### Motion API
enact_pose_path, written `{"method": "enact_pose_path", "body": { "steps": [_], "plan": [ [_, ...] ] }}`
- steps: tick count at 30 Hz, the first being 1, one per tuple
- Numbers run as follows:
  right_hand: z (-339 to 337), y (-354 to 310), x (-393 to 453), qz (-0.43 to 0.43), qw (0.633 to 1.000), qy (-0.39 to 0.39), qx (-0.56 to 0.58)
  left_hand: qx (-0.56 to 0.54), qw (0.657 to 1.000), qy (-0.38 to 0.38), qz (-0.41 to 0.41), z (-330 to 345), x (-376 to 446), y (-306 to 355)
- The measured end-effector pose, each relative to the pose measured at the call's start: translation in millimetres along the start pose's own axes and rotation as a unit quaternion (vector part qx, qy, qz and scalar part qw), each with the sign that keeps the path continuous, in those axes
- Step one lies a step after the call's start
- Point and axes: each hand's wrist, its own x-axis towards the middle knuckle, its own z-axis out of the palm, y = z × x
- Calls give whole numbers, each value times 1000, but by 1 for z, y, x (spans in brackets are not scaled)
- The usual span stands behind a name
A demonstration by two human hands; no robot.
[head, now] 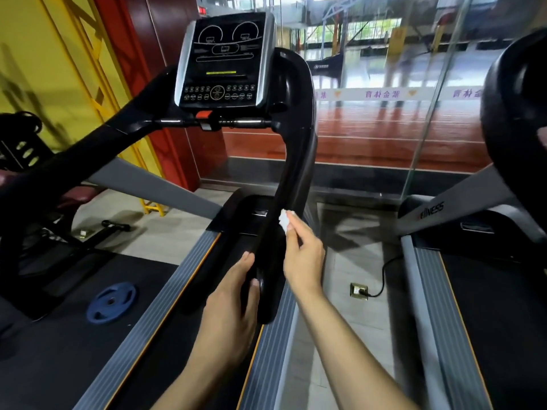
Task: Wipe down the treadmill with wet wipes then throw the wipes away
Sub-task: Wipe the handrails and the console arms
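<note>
A black treadmill stands in front of me, with its console (223,59) at the top centre. Its right handrail (296,149) curves down toward me. My right hand (302,250) pinches a small crumpled white wet wipe (284,219) and presses it against the outer side of that handrail, about midway down. My left hand (233,303) grips the lower end of the same handrail, with the thumb on its top. The left handrail (88,155) runs down to the left edge of the view.
A second treadmill (461,214) stands to the right across a narrow floor gap with a floor socket and cable (359,290). A blue weight plate (112,302) lies on the left. Glass wall ahead; yellow frame (97,93) at left.
</note>
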Motion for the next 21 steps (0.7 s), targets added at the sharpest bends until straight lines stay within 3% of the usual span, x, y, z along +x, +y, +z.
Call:
{"method": "enact_pose_path", "body": {
  "steps": [4, 8, 11, 14, 18, 21],
  "plan": [
    [4, 10, 22, 25, 1000, 3, 7, 49, 999, -11, 2, 5, 22, 8],
    [-10, 14, -35, 50, 989, -26, 140, 99, 995, -28, 0, 17, 56, 18],
    [-14, 23, -58, 26, 991, -45, 122, 122, 992, -30, -28, 28, 78, 25],
    [-3, 36, -9, 50, 989, -61, 124, 157, 986, -33, -32, 35, 85, 33],
    [6, 51, 99, 86, 995, -26, 50, 189, 981, -26, -41, 37, 85, 40],
    [10, 50, 125, 106, 993, -7, 50, 206, 977, -15, -56, 40, 89, 48]
  ]
}}
